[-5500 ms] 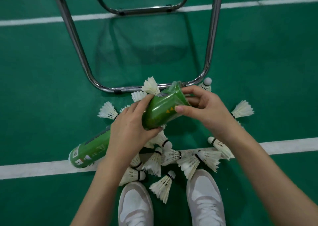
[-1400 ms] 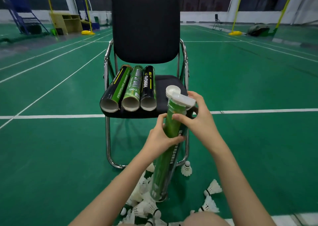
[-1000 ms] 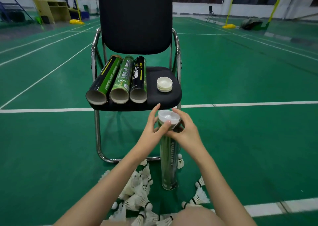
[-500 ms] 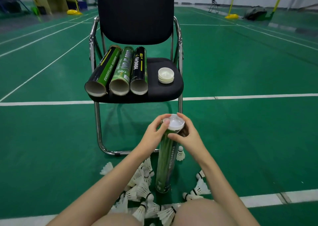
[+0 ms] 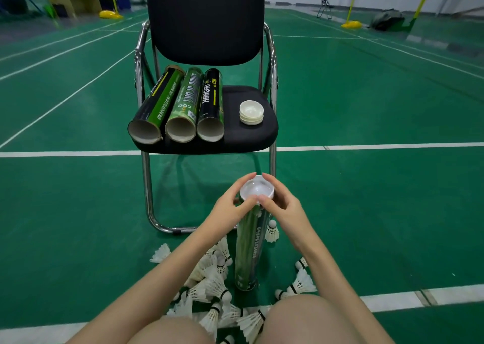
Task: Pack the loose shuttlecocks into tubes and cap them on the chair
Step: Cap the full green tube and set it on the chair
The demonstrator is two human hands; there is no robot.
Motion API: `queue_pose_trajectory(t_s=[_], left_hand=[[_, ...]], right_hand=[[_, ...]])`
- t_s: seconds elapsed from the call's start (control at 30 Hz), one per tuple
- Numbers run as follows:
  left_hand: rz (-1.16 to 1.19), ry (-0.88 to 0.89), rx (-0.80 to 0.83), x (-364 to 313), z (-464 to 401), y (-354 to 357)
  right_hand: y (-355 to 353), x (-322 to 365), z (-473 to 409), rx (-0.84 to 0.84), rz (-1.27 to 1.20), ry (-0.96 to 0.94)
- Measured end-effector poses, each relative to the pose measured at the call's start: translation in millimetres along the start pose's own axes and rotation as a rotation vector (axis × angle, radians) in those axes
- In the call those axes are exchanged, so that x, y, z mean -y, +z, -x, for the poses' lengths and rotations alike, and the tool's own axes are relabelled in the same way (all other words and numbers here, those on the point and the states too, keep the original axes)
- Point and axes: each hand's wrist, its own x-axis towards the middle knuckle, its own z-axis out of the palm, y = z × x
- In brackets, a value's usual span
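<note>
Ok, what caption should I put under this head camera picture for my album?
Both hands press a white plastic cap onto an upright green shuttlecock tube.

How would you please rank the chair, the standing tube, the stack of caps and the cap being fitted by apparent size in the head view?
1. chair
2. standing tube
3. and 4. stack of caps and fitted cap: alike; nearness makes ranking unsure.

Your left hand (image 5: 230, 207) and right hand (image 5: 284, 207) cover tube (image 5: 247, 252) rim; cap (image 5: 256, 189) seating unclear. Your knees hide nearest shuttlecocks (image 5: 209, 288). Chair (image 5: 248, 137) backrest top cropped.
</note>
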Motion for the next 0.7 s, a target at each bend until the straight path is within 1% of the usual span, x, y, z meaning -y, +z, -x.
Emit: queue_pose_trajectory(t_s=[0.13, 0.27, 0.43, 0.7], left_hand=[[-0.09, 0.02, 0.015, -2, 4, -2], [-0.147, 0.04, 0.029, -5, 9, -6], [-0.145, 0.03, 0.06, -5, 12, -10], [-0.144, -0.002, 0.071, 0, 10, -7]], right_hand=[[3, 0, 3, -0.004, 0.051, -0.004], [5, -2, 8, -0.021, 0.05, -0.006], [7, -6, 11, -0.043, 0.042, -0.015], [11, -12, 13, -0.074, -0.043, 0.0]])
